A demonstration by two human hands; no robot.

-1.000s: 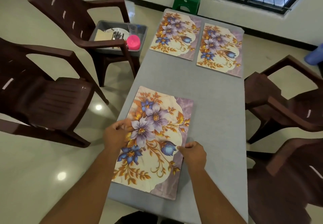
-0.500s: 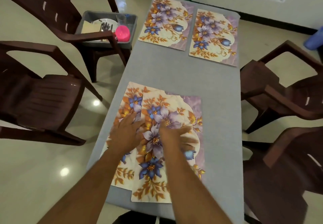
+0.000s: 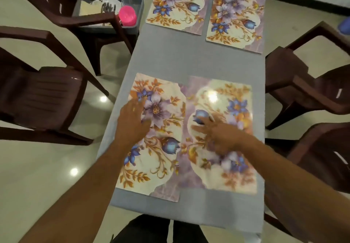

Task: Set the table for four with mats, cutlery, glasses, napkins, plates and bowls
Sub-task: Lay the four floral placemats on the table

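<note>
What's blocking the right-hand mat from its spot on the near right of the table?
Nothing visible. The right hand lies flat on the near right mat, already beside the near left mat under the left hand. The grey table around it is bare; the mats' inner edges meet or slightly overlap.

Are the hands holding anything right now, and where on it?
Nothing is gripped. The left hand lies flat on the near left mat, the right hand on the near right mat.
</note>
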